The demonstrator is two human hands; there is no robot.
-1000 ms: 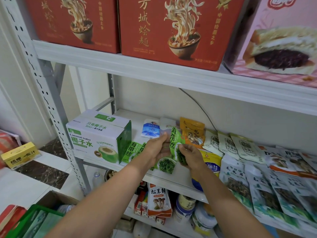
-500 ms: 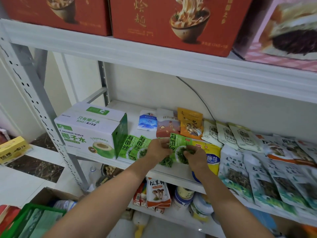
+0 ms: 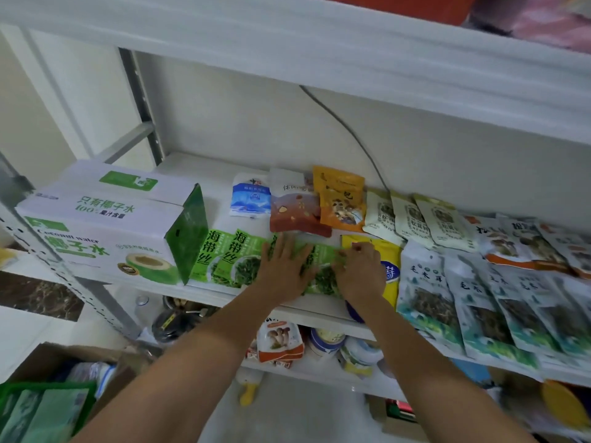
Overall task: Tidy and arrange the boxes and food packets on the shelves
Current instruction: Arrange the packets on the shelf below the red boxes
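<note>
The white middle shelf [image 3: 217, 187] carries everything, and its stock lies sorted by kind. The coconut water box [image 3: 105, 225] sits at the left end, square to the front edge, probably because it is the bulkiest item and serves as a stop for what lies beside it. On the right, the wood-ear packets [image 3: 428, 289] overlap like roof tiles so each label shows. Two green seaweed packets [image 3: 230, 257] lie flat, fanned the same way, the leftmost touching the box.

The packet being placed [image 3: 319, 270] lies on the shelf next in that green row, its right side over a yellow packet [image 3: 383, 251]. The left hand [image 3: 284, 270] lies on it with fingers straight and spread, pressing it flat, I'd guess so it cannot slide. The right hand [image 3: 361, 276] has its fingers bent and seems to pinch the packet's far right edge, likely to square it with its neighbours.
</note>
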